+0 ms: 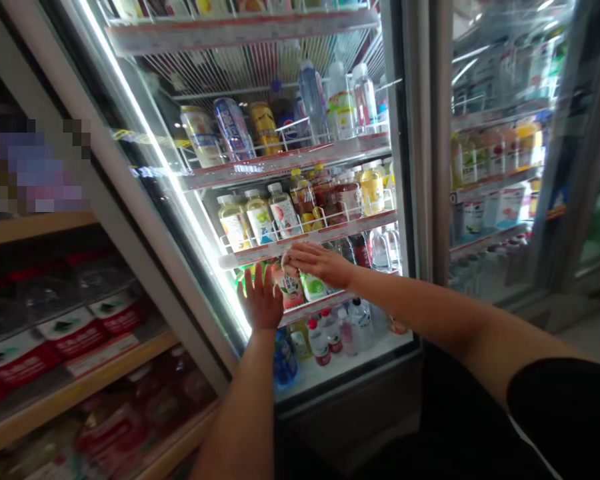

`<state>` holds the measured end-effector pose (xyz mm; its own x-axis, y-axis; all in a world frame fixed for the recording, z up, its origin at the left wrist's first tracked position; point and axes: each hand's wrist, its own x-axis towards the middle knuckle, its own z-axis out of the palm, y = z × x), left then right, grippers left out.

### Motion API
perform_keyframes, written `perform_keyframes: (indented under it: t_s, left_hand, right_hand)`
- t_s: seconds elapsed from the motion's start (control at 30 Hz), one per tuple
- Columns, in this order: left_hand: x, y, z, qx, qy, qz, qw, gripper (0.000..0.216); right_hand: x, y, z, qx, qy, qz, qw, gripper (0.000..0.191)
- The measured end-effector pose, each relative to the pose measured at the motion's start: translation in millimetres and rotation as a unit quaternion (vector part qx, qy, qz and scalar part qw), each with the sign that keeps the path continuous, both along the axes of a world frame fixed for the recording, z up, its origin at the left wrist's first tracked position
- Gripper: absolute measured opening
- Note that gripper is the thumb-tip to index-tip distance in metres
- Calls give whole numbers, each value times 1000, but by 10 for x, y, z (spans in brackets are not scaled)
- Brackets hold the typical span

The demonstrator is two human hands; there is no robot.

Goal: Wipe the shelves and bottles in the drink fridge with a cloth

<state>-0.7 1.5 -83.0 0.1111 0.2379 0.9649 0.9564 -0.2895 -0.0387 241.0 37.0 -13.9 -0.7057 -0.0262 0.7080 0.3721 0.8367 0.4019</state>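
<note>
My left hand (261, 297) is raised with its fingers spread, in front of the lower left part of a lit drinks cooler. Nothing shows in it. My right hand (320, 262) stretches in from the right, fingers extended and close together, over a row of drinks. Just below its fingertips are a pink-red labelled drink (291, 291) and a green-and-white one (313, 287). Whether the fingertips touch the pink-red drink I cannot tell. Both hands partly cover that row and the shelf edge above it.
Juice bottles (284, 210) line the shelf above, with cans (234, 130) higher up. Small red-capped bottles (319, 343) stand on the cooler floor. Another glass-fronted cooler (495, 153) is at the right. Wooden-edged shelves (80, 377) with red-and-white packs lie left of the metal frame.
</note>
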Motion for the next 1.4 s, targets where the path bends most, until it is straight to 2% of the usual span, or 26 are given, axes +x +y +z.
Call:
perform_keyframes:
  t_s: [0.1,0.13,0.3,0.43,0.5,0.57,0.63,0.7,0.77,0.87,0.93,1.0,1.07,1.27,1.4]
  left_hand:
    - [9,0,3,2,0,2,1000,51]
    - [9,0,1,-1,-2,5,1000,51]
    - [-15,19,-22,-4,-6,0,1000,51]
    - [-28,36,-27,-3,3,2,1000,53]
    - [-25,39,-26,-5,-1,2,1000,53]
    - [-19,35,-24,-7,-5,2,1000,52]
    - [-13,28,-24,-3,0,4,1000,52]
    - [-9,21,-23,7,5,12,1000,52]
    - [-10,17,-21,10,6,13,1000,53]
    - [-19,21,-18,-1,-4,2,1000,53]
    - [-26,27,-16,-4,-8,0,1000,53]
    - [-27,31,-13,0,-8,3,1000,53]
    - [-24,30,-9,7,-4,7,1000,52]
    - [-13,18,-4,10,2,17,1000,53]
    - [-25,26,-5,6,8,21,1000,55]
  right_hand:
    - [-119,-12,153,-13,93,-27,995,47]
    - [-168,-23,181,-17,96,-32,995,47]
    - [-387,-92,293,-4,-2,-58,998,44]
    - [-462,-121,444,14,21,-75,997,45]
    - [-464,-128,443,20,33,-81,996,43]
    - [-432,-125,387,30,-1,-76,997,41]
    - [-353,-106,334,43,-47,-59,996,39]
    - [-227,-70,335,46,-44,-43,997,39]
    - [-68,-29,383,37,32,-42,998,41]
    - [186,9,427,5,165,-73,984,46]
    - [346,12,392,-12,138,-72,988,48]
    - [495,10,338,-20,47,-54,997,51]
    - [636,21,306,-19,2,-49,999,53]
    - [999,113,220,-9,164,-98,982,57]
    - [1244,112,67,-5,58,-68,996,62]
